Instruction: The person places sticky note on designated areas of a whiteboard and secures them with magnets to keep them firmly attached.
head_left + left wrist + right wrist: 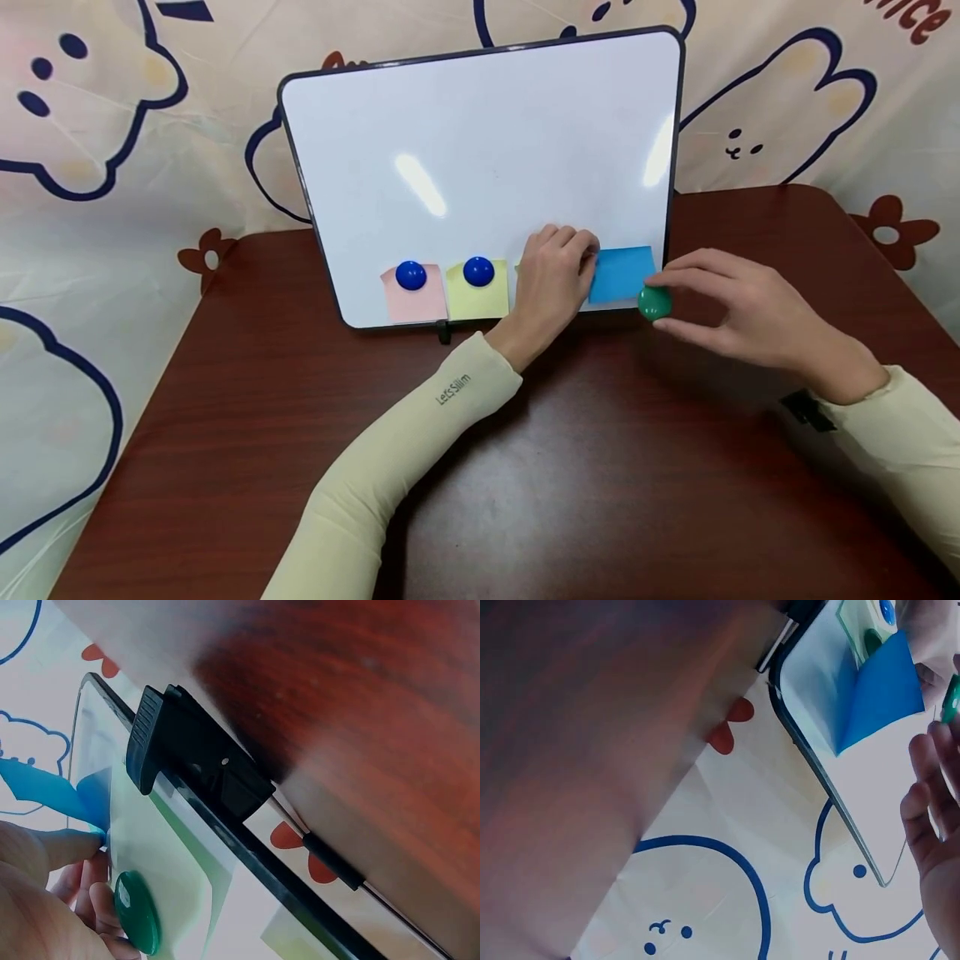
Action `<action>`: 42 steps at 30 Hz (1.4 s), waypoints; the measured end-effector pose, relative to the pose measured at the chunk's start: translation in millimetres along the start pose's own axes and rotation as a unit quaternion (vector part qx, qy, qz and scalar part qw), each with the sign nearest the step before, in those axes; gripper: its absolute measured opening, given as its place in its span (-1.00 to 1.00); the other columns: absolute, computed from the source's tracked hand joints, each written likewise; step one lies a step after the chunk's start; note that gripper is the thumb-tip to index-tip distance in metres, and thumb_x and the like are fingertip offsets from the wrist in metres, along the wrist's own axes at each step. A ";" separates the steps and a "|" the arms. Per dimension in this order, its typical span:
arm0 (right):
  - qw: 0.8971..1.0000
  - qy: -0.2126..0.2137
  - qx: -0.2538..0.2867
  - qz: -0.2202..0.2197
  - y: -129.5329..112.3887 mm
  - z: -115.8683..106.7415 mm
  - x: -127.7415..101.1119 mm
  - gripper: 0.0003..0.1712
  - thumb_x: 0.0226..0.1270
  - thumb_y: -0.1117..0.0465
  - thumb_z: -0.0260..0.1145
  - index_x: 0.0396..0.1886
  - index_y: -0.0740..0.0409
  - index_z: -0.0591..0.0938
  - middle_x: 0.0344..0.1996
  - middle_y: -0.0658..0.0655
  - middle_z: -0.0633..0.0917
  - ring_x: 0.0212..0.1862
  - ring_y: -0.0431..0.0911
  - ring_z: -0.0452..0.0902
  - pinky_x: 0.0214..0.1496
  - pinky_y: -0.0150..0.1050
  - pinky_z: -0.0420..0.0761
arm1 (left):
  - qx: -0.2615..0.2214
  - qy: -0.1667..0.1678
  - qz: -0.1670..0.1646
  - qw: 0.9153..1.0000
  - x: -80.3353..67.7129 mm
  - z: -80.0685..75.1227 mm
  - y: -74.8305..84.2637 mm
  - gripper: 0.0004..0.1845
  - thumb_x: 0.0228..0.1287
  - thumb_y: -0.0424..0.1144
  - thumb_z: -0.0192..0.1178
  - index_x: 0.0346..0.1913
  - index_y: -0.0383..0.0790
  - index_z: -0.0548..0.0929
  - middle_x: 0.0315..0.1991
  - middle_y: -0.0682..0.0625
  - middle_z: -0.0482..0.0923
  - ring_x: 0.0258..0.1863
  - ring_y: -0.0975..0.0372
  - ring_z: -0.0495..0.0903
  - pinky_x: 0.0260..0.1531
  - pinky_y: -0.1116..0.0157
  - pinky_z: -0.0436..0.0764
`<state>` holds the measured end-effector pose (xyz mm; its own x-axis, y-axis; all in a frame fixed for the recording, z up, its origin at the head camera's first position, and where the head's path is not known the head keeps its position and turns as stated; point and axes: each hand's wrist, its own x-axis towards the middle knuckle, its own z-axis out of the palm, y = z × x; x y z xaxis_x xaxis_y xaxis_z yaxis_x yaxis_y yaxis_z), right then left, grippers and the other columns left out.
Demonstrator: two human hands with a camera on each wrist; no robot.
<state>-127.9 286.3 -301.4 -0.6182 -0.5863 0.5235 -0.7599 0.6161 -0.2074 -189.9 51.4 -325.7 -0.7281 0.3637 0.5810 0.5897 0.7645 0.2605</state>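
Right hand (750, 312) pinched green magnet (655, 303) at frame centre-right, beside blue note (621, 273); L hand (553, 279), fingers flat, pressed note to whiteboard (487, 142). Pink & yellow notes already pinned; blue pending.

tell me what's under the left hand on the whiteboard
The left hand lies against the whiteboard. The left wrist view shows a green magnet on a pale green note beneath it. The head view shows only a sliver of that note.
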 end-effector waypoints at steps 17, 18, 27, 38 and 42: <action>0.992 -0.008 -0.052 0.111 12.8 11.9 15.3 -0.33 -0.07 0.12 0.65 0.14 0.05 0.67 0.03 0.15 0.65 -0.05 -0.04 0.56 -0.04 -0.12 0.68 | -0.001 -0.006 -0.005 1.000 -0.5 -1.9 -0.4 -0.88 0.39 -0.21 0.22 -0.17 -0.09 0.75 -0.21 0.06 0.75 -0.20 0.21 0.58 -0.14 0.35 0.51; 0.992 -0.013 -0.050 0.115 14.0 13.5 14.9 -0.33 -0.05 0.12 0.64 0.14 0.05 0.67 0.03 0.15 0.65 -0.04 -0.03 0.56 -0.07 0.01 0.68 | -0.001 -0.005 -0.004 1.000 -0.5 -2.0 -0.5 -0.88 0.39 -0.20 0.22 -0.17 -0.10 0.74 -0.21 0.06 0.75 -0.20 0.21 0.58 -0.14 0.35 0.51; 0.993 -0.015 -0.046 0.103 21.9 25.8 14.0 -0.36 -0.03 0.14 0.63 0.13 0.09 0.67 0.03 0.19 0.64 -0.02 0.03 0.58 -0.09 0.10 0.70 | -0.002 -0.010 -0.006 1.000 -0.1 -1.6 -1.8 -0.88 0.39 -0.18 0.22 -0.17 -0.09 0.73 -0.22 0.07 0.74 -0.19 0.22 0.58 -0.11 0.36 0.50; 0.996 -0.001 -0.069 0.063 26.4 28.7 19.4 -0.33 -0.07 0.13 0.65 0.12 0.14 0.67 -0.01 0.22 0.66 -0.03 0.04 0.56 -0.08 0.09 0.69 | 0.000 -0.009 -0.007 1.000 0.4 -1.6 -1.3 -0.88 0.39 -0.16 0.23 -0.19 -0.09 0.73 -0.22 0.07 0.74 -0.19 0.22 0.58 -0.10 0.36 0.51; 0.996 0.000 -0.073 0.058 27.7 29.4 20.5 -0.32 -0.07 0.12 0.64 0.13 0.14 0.66 -0.01 0.23 0.66 -0.03 0.04 0.56 -0.09 0.09 0.70 | -0.001 -0.010 -0.009 1.000 0.4 -1.5 -1.4 -0.88 0.39 -0.17 0.23 -0.19 -0.09 0.73 -0.22 0.07 0.74 -0.19 0.22 0.58 -0.11 0.36 0.51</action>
<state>-167.5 275.9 -320.8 -0.6993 -0.5069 0.5040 -0.6463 0.7495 -0.1430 -190.4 49.7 -324.6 -0.7454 0.3614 0.5602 0.5773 0.7701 0.2714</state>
